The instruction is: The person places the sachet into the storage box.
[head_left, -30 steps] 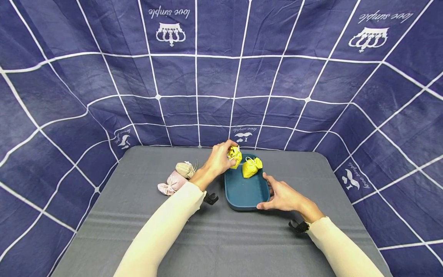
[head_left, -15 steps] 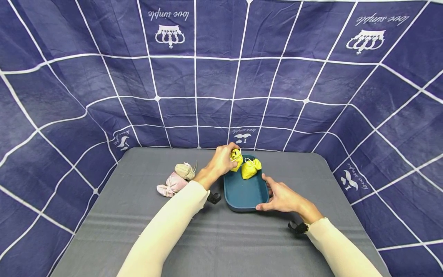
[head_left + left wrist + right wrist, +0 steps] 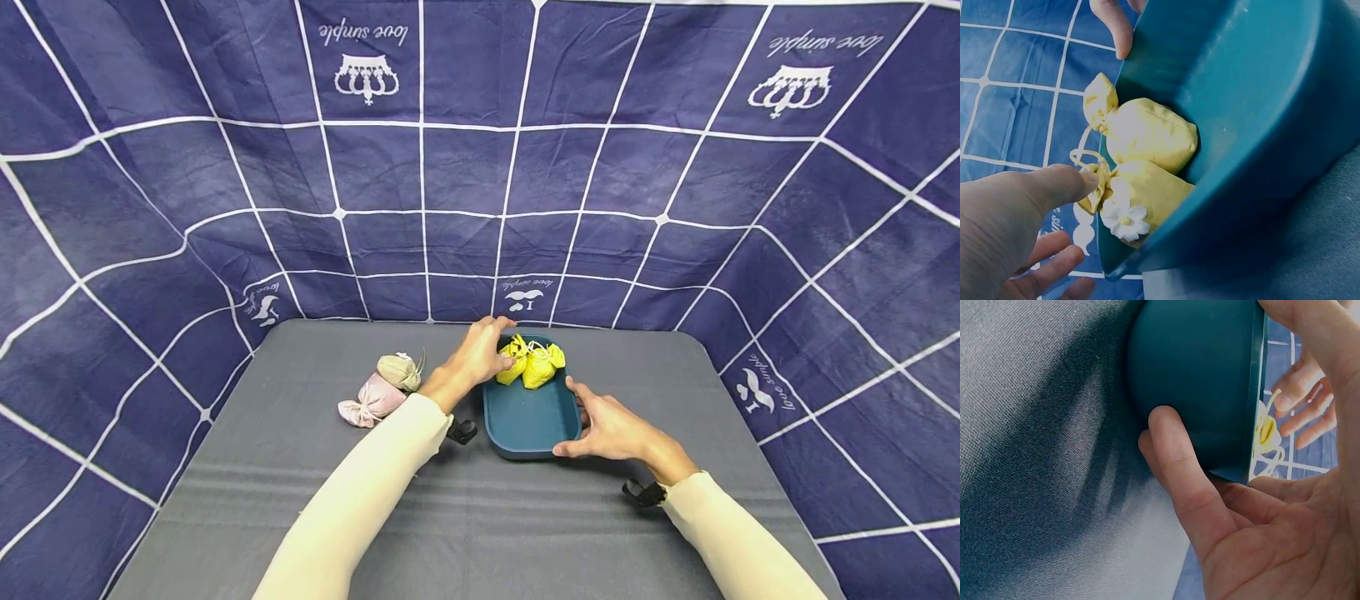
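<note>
A deep blue-green box (image 3: 528, 425) with rounded corners stands on the grey cloth. Two yellow drawstring pouches lie side by side at its far end: one bears a white flower (image 3: 1124, 220), the other is a plain pouch (image 3: 1154, 134). My left hand (image 3: 474, 354) is over the far left corner, fingers spread apart; in the left wrist view its thumb (image 3: 1075, 183) overlaps the flowered pouch's tied top. My right hand (image 3: 618, 427) holds the box's right side, fingers (image 3: 1175, 450) on the outer wall and thumb at the near corner.
Left of the box, a beige pouch (image 3: 399, 372) and a pink pouch (image 3: 372, 400) lie together on the grey tabletop (image 3: 480, 533). A blue curtain (image 3: 465, 175) with white grid lines rises behind the table and on both sides.
My left hand has lowered the flowered yellow pouch into the box beside the other one, and its fingers have opened off it. My right hand has stayed on the box.
</note>
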Available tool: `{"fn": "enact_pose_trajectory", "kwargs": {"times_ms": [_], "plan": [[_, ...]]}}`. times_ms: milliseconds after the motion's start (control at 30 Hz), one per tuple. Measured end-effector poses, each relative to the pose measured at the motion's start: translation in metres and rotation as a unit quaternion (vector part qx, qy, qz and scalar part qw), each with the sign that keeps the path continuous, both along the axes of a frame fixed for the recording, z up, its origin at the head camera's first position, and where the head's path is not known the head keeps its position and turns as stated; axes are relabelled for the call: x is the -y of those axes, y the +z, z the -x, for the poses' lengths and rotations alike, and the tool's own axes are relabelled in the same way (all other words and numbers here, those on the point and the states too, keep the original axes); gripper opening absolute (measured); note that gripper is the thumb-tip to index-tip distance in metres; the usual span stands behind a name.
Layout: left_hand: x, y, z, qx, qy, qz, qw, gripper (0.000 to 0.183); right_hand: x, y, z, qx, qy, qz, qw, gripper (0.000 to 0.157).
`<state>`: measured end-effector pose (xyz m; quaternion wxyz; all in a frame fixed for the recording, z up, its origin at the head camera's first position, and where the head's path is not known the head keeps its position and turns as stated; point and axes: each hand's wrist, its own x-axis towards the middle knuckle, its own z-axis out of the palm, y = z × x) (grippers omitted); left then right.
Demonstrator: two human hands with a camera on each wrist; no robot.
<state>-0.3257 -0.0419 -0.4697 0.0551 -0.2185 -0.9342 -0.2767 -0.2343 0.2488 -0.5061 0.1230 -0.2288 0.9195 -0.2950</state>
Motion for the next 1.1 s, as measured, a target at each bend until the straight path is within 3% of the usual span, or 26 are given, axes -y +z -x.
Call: {"fn": "enact_pose_trajectory", "kwargs": {"times_ms": [367, 633, 1100], "plan": [[0.018, -0.003, -0.014, -0.034, -0.011, 0.001, 0.9994, 0.052, 0.000, 0.000, 0.000, -0.008, 0.002, -0.009, 1.000, 0.132], [0.032, 0.006, -0.029, -0.055, -0.008, -0.001, 0.9985, 0.049, 0.000, 0.000, 0.001, -0.012, 0.003, -0.007, 1.000, 0.132], [0.076, 0.007, -0.057, -0.081, 0.005, 0.006, 0.9967, 0.047, -0.001, -0.001, 0.001, -0.008, 0.005, 0.004, 1.000, 0.132]]}}
